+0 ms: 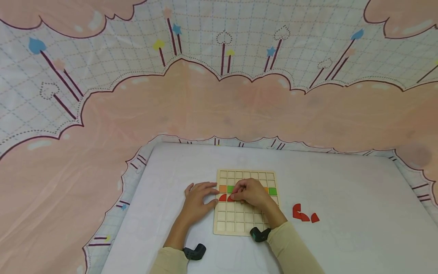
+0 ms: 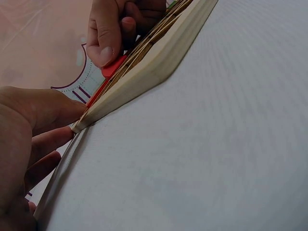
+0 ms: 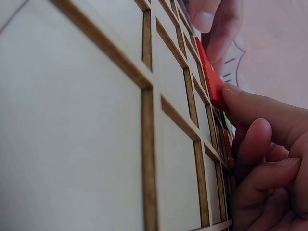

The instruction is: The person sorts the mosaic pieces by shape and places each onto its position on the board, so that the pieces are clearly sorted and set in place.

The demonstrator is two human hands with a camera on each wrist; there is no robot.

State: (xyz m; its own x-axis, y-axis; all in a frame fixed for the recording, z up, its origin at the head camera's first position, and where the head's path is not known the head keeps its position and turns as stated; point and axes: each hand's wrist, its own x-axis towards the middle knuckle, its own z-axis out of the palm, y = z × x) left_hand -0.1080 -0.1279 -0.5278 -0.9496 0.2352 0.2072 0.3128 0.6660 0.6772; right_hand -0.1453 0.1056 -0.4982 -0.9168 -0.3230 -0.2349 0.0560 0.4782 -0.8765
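A pale wooden grid board (image 1: 226,227) lies on the white table. My right hand (image 1: 253,193) is over its middle, pinching a red quarter-circle piece (image 3: 215,89) between thumb and finger at the second cell of a row. Another red piece (image 1: 222,198) sits in the first cell of that row, at the left edge. Fingers of my left hand (image 1: 199,200) are stretched out and touch the board's left edge. In the row above are orange (image 1: 223,188) and green (image 1: 272,191) squares, partly hidden by the right hand.
Right of the board, several loose red pieces (image 1: 296,212) lie on the white tabletop (image 1: 352,198). A patterned cloth (image 1: 239,106) with pink shapes and candle drawings is behind and around the table. Each wrist wears a black device (image 1: 195,252).
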